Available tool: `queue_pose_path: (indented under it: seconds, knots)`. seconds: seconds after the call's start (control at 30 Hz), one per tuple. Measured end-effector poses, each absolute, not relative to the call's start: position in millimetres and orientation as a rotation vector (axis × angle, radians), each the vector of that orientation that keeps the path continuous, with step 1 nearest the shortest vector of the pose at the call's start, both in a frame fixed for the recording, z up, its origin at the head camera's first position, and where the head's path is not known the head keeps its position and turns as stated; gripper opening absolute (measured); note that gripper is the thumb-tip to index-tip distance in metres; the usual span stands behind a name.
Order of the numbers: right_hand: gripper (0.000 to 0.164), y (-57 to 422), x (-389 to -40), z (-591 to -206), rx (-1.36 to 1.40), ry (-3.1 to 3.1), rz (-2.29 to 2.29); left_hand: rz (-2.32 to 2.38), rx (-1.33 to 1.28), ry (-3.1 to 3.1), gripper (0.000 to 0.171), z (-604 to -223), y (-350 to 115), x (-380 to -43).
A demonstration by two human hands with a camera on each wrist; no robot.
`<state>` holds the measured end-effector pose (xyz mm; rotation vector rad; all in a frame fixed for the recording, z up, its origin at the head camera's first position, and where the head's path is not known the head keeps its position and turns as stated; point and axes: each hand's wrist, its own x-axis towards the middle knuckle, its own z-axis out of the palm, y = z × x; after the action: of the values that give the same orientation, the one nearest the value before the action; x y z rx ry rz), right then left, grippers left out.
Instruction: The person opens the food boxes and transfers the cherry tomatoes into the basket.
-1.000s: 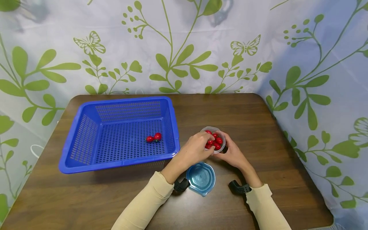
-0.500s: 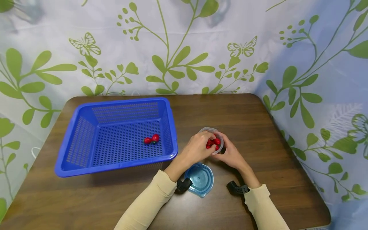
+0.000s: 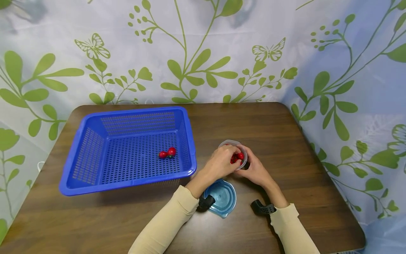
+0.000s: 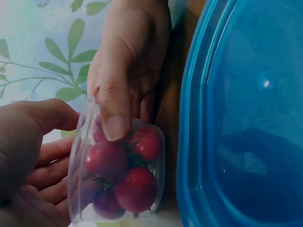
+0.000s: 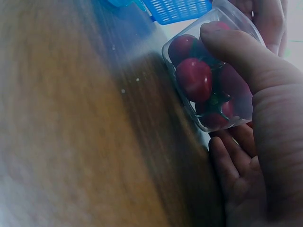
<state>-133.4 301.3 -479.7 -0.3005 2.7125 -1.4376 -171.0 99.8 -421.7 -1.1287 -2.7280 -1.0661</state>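
Note:
A small clear plastic container (image 3: 232, 142) holds several red cherry tomatoes (image 4: 137, 189) with green stems. My right hand (image 3: 256, 170) grips the container from its right side; in the right wrist view its thumb (image 5: 232, 47) lies along the wall. At the container's mouth, my left hand (image 3: 219, 163) reaches in with bent fingers. Its fingertips are partly hidden among the tomatoes, so whether they pinch one cannot be seen. Two more tomatoes (image 3: 167, 152) lie together in the blue perforated basket (image 3: 127, 182) on the left.
A translucent blue lid (image 3: 223, 197) lies on the brown wooden table (image 3: 269, 123), just below the container and partly behind my left wrist. The basket takes up the table's left half. A leaf-patterned cloth (image 3: 203, 42) hangs behind the table.
My left hand has dipped a little farther over the container's mouth, covering more of the tomatoes. My right hand keeps its hold. The head view has shifted slightly.

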Motion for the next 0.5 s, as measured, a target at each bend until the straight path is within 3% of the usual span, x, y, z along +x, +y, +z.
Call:
queue_pose_path:
  seconds: [0.5]
  knots:
    - [0.092, 301, -132, -478, -0.267, 2.691, -1.442, -0.999, -1.111, -2.735, 0.026, -427, 111, -172]
